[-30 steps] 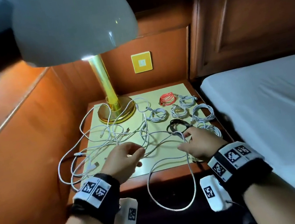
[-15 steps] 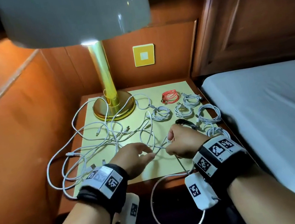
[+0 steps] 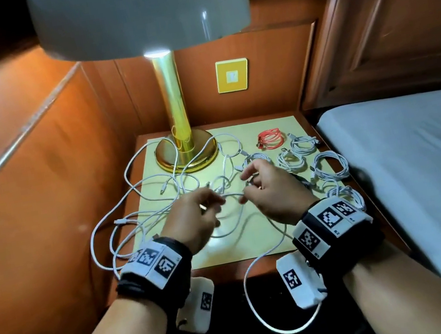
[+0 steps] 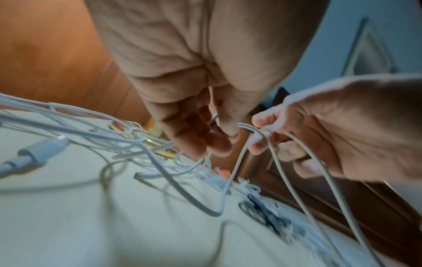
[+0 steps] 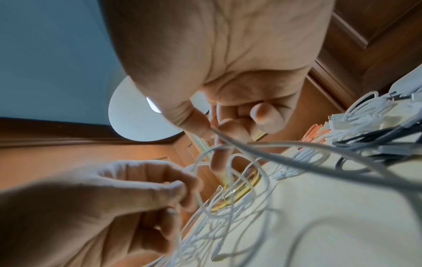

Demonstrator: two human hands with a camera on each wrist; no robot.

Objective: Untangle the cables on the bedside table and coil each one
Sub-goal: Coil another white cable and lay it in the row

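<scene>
The bedside table (image 3: 260, 263) carries the brass lamp (image 3: 186, 155) at twelve o'clock. The tangled white cable (image 3: 138, 210) sprawls toward nine. My left hand (image 3: 193, 221) and right hand (image 3: 274, 195) each pinch one strand (image 4: 262, 133) at centre.

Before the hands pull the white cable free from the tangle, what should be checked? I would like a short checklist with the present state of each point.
1. Left hand pinches the white cable: ok.
2. Right hand holds the same cable: ok.
3. Held cable free of the loose tangle: not ok, strands cross.
4. Cable clear of the lamp base: not ok, strands lie around it.
5. Coiled cables out of the pulling path: ok.
6. Which plug belongs to it: cannot tell.
</scene>
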